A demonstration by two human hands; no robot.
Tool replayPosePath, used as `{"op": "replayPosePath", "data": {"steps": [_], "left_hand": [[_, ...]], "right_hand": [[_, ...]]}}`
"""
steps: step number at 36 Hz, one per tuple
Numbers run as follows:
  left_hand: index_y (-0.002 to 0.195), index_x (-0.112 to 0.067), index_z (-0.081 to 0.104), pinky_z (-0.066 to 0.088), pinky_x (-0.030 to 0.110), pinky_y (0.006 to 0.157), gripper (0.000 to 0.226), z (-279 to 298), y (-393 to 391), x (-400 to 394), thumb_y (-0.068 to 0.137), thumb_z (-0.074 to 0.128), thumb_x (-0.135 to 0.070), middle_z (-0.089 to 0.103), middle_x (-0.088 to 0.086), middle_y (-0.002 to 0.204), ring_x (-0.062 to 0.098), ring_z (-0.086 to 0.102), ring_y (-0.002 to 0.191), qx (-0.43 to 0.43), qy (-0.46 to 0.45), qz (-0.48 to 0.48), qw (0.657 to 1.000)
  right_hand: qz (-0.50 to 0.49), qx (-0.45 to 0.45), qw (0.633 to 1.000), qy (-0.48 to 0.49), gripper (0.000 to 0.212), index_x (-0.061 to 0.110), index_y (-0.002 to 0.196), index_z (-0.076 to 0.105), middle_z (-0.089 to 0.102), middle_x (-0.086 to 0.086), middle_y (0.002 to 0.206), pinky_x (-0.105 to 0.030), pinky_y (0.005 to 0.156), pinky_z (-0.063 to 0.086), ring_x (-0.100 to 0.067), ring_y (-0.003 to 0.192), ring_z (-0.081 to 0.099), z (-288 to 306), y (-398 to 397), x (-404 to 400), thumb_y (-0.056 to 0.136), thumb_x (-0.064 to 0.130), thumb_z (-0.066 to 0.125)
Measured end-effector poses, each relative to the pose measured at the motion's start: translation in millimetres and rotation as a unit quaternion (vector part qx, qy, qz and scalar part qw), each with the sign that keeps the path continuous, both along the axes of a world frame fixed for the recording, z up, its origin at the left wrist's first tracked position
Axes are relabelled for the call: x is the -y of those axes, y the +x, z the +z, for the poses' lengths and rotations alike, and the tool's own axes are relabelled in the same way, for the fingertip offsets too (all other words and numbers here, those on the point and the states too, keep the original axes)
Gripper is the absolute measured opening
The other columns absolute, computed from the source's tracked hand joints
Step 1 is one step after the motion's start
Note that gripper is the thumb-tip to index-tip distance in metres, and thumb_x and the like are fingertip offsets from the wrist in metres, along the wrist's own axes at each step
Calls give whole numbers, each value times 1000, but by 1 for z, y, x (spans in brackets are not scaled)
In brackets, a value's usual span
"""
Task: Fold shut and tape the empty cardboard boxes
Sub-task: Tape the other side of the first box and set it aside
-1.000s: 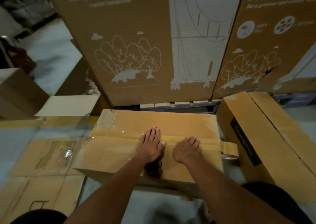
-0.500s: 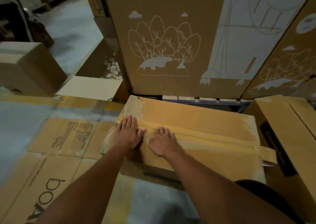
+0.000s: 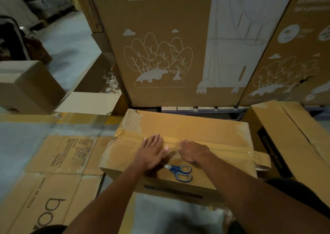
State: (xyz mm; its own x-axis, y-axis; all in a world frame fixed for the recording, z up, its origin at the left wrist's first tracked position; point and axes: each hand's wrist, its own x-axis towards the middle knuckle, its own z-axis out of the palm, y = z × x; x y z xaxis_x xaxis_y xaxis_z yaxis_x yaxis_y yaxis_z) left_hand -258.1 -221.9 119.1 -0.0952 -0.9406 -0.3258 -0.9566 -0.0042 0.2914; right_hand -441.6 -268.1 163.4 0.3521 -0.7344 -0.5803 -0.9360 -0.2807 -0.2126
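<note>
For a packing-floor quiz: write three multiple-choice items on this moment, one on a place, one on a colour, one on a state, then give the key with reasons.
1. Where do the scissors lie?
A. On the floor
B. On top of the box being taped
C. In the right hand

2. What colour are the scissor handles?
A. Blue
B. Red
C. Yellow

3. How does the left hand lie?
A. Gripping the scissors
B. Lifted off the box
C. Flat, fingers straight, on the tape strip

Key: B, they rest on the box top near its front edge, between the wrists; A, both loops are blue; C, its palm and straight fingers press the seam, beside the right hand.
</note>
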Motion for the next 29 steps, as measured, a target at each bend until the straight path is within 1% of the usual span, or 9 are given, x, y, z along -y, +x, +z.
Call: {"op": "replayPosePath", "data": {"steps": [3, 6, 11, 13, 16, 18, 21, 25, 29], "left_hand": [[155, -19, -2, -9, 37, 120, 112, 6, -23, -6, 67, -14, -87, -8, -1, 163, 15, -11, 149, 10, 6, -45, 999], [155, -16, -3, -10, 37, 119, 103, 3, -50, -8, 75, -5, -80, -9, 2, 163, 16, -12, 149, 34, -19, -64, 997], [156, -20, 3, -9, 39, 119, 75, -1, -105, -13, 94, 6, -63, -7, 1, 163, 15, -12, 149, 22, -69, -60, 996], [154, -26, 17, -1, 41, 119, 72, 1, -124, -15, 94, 3, -63, 2, 0, 163, 16, -3, 150, 8, -130, -23, 991], [135, -27, 49, 21, 47, 113, 63, 9, -150, -17, 96, 12, -59, 32, 2, 155, 23, 30, 141, -12, -212, 105, 971], [124, -22, 58, 29, 48, 106, 55, 16, -168, -25, 96, 25, -56, 42, 5, 147, 26, 38, 133, 3, -198, 179, 964], [130, -22, 47, 33, 50, 103, 47, 25, -189, -43, 96, 39, -54, 35, 11, 145, 30, 35, 132, 52, -87, 271, 957], [121, -14, 56, 41, 37, 103, 30, 30, -209, -45, 95, 55, -29, 46, 8, 131, 24, 48, 119, -60, -79, 250, 963], [90, -12, 69, 49, 30, 92, 8, 34, -238, -22, 84, 70, -16, 66, 6, 102, 20, 62, 99, -120, -78, 220, 965]], "right_hand": [[-15, -19, 1000, -10, 54, 22, 152, 25, 19, 7, 161, -49, 111, 28, -18, 146, 22, 2, -45, 1, 102, 43, 22], [-7, -21, 999, -39, 54, 20, 155, 16, 11, 6, 162, -48, 112, 27, -18, 148, 15, 2, -87, -11, 104, 38, 21], [-63, -46, 990, -122, 57, 18, 155, 15, 14, 1, 162, -44, 114, 25, -20, 147, 17, -7, -151, -34, 103, 42, 20], [-82, -62, 987, -121, 60, 18, 155, 10, 9, 2, 163, -46, 116, 22, -20, 149, 10, -9, -172, -34, 103, 45, 20], [-96, -52, 988, -108, 62, 17, 156, 6, 4, 3, 163, -43, 118, 19, -18, 150, 4, -7, -194, -32, 103, 46, 21], [-123, -39, 986, -102, 66, 14, 156, 4, 5, 0, 163, -41, 119, 17, -22, 149, 5, -4, -201, -33, 103, 47, 25], [-133, -27, 986, -99, 72, 9, 155, 1, 4, -6, 162, -42, 119, 14, -28, 148, 6, -4, -203, -37, 102, 47, 33], [-104, -28, 985, -136, 66, 8, 148, 20, 22, -13, 151, -45, 114, 23, -31, 137, 24, 2, -201, -42, 97, 39, 47], [-99, -11, 989, -105, 52, 9, 141, 38, 40, -12, 141, -45, 107, 35, -31, 130, 37, 20, -193, -49, 93, 24, 52]]}}
